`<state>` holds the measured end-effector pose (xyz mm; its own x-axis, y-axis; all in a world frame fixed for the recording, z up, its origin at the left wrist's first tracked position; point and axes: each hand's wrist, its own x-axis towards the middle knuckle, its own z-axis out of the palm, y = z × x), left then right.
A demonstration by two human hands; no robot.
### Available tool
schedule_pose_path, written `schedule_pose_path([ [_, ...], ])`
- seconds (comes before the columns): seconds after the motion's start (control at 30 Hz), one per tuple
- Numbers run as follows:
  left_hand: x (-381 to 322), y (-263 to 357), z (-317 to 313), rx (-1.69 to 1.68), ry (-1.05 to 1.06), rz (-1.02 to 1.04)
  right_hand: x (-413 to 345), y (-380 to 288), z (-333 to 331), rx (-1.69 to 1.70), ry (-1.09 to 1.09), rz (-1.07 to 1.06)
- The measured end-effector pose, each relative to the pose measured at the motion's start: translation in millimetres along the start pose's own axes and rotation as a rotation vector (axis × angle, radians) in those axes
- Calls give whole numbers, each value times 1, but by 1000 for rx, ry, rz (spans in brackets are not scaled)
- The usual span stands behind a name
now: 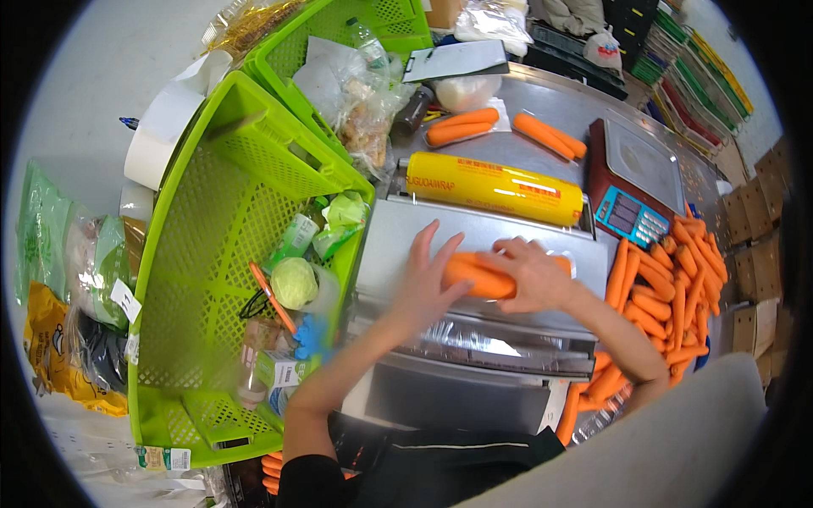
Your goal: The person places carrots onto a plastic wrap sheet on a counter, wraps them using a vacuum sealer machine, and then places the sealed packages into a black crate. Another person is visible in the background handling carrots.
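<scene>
A bunch of carrots [479, 282] lies between my hands, over the metal top of a film-wrapping machine [394, 244]. My right hand [533, 273] grips the carrots from above, fingers on the far side and thumb on the near side. At their left end is my left hand [425, 276], blurred, with its fingers spread and its thumb by the carrots; whether it grips them is unclear. A pale tray edge [573, 263] shows by the right end. Behind the hands sits a yellow roll of cling film [495, 187]. Clear film [483, 333] stretches across the machine's near side.
Loose carrots [676, 286] are heaped at the right, beside a weighing scale [641, 171]. Two carrot trays, one left [460, 127] and one right [549, 135], lie beyond the roll. A green plastic crate [209, 254] holding a cabbage [294, 283] and packages borders the machine's left side.
</scene>
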<state>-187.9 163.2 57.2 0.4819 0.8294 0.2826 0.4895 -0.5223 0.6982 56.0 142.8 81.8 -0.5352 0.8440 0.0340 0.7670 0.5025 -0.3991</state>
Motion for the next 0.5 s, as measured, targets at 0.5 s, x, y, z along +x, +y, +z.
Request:
schedule_pose_path([
  [0.5, -69, -76, -38, 398, -370, 425, -180, -5, 38, 43, 107, 93],
])
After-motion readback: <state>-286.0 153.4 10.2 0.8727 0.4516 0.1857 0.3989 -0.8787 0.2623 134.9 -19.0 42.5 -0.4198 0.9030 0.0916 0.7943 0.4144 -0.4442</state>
